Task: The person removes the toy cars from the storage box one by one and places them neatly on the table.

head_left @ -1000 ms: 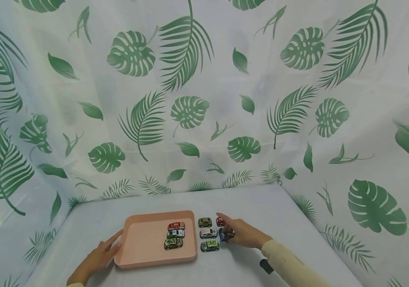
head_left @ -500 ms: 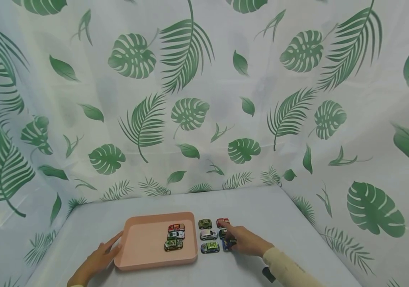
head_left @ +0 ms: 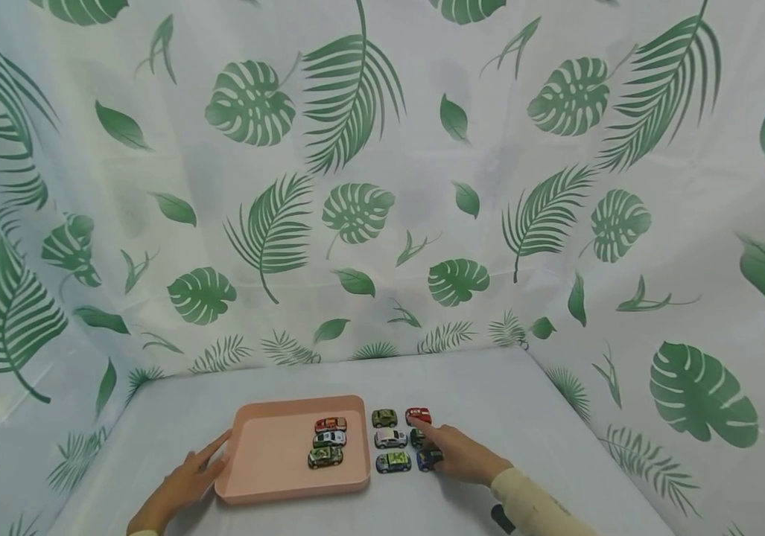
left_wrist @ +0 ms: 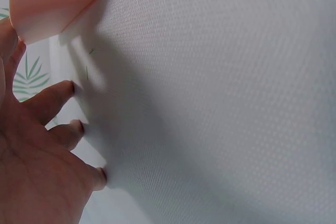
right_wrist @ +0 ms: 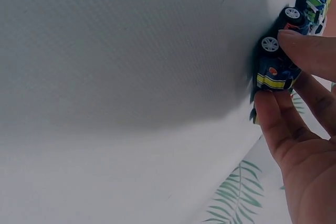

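Car alignment appeared in hand: right hand (head_left: 464, 452) pinched the blue car (right_wrist: 272, 69), right of the tray (head_left: 261, 455); left hand (head_left: 183, 484), fingers spread, touched the tray. Next move likely required gentle release.

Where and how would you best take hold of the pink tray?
Probably grip the pink tray by its raised left wall, coming from the left: that wall gives the left hand an edge to grasp, while toy cars crowd the opposite side.
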Demonstrator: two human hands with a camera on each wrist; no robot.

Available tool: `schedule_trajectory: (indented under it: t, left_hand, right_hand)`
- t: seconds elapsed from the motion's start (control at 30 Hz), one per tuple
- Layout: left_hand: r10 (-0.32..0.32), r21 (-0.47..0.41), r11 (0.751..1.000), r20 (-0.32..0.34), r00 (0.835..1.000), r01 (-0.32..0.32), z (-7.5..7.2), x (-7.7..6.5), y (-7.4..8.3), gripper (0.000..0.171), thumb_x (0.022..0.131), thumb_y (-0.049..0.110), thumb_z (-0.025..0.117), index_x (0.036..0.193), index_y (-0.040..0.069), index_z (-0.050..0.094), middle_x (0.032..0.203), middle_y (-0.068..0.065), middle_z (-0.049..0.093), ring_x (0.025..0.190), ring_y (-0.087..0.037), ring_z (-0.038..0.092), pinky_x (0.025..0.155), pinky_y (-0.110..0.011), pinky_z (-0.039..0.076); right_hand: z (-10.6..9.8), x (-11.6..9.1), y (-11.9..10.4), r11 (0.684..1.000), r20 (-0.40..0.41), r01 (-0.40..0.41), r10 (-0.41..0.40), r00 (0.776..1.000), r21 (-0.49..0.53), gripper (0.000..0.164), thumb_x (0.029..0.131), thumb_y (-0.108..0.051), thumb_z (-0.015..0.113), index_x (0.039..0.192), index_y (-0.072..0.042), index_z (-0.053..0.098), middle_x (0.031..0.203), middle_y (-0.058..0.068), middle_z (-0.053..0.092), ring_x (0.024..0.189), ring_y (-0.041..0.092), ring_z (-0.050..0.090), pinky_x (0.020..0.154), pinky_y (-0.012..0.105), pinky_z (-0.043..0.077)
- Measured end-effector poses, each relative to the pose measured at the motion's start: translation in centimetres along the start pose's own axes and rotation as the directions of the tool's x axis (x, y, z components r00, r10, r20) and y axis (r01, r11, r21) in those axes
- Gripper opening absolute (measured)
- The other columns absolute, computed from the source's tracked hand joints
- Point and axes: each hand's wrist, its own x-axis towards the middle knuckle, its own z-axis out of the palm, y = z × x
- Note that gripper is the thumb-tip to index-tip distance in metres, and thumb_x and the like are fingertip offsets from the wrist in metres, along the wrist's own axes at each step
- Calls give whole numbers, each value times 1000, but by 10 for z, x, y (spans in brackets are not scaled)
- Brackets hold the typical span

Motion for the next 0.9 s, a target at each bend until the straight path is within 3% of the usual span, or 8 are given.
schedule_trajectory:
  t: [0.1,0.2,0.33,0.43,0.6,0.77,0.9]
  left_hand:
    - [-16,-14,1000,0,1000,16,0,1,-1,72,98,64,36,154,20,28,152,-32,25,134,-64,3,95,-85,1]
    - [-18,-20,1000,0,1000,18,0,0,-1,74,97,65,36,154,19,29,151,-32,25,134,-64,3,95,-85,1]
    - [6,-14,1000,-8,1000,-6,-1,-1,-1,71,98,63,36,154,20,29,151,-32,27,135,-64,4,95,-85,3]
    - [12,-12,1000,-12,1000,-12,0,-1,-1,69,99,61,36,154,20,29,151,-31,28,135,-64,5,96,-85,3]
    - [-1,-14,1000,-17,1000,1,-1,-1,1,68,99,61,37,154,21,30,151,-30,28,135,-63,5,97,-84,3]
    - [-7,-13,1000,-28,1000,7,-1,-1,2,70,98,61,38,154,19,31,150,-32,30,135,-64,5,97,-84,2]
    - [-12,-11,1000,-29,1000,11,-1,-2,3,71,98,62,38,153,19,32,149,-32,32,134,-65,6,97,-84,4]
  right_hand:
    - [1,-1,-1,1000,-26,-10,9,1000,-14,91,77,-8,81,152,-27,34,113,-2,64,101,16,57,92,46,53]
    - [1,-2,-1,1000,-103,-9,6,995,-23,91,77,-18,83,152,-26,34,120,6,58,108,23,54,94,50,50]
    - [-2,-2,-1,999,-210,21,-28,977,-36,87,79,-32,82,152,-27,34,120,7,51,108,21,49,94,50,48]
    - [-5,1,-3,998,-240,42,-49,970,-36,85,82,-36,79,152,-32,32,120,4,49,106,18,45,90,48,47]
    - [-11,14,-11,997,-307,78,-82,948,-25,83,82,-37,78,152,-33,33,130,4,45,113,20,43,94,51,39]
    - [-17,34,-23,992,-359,125,-120,926,-9,83,83,-37,78,153,-30,33,151,11,36,134,31,37,103,60,29]
    - [-22,53,-36,988,-337,153,-139,931,17,85,84,-40,75,154,-26,30,158,13,27,142,36,28,108,64,22]
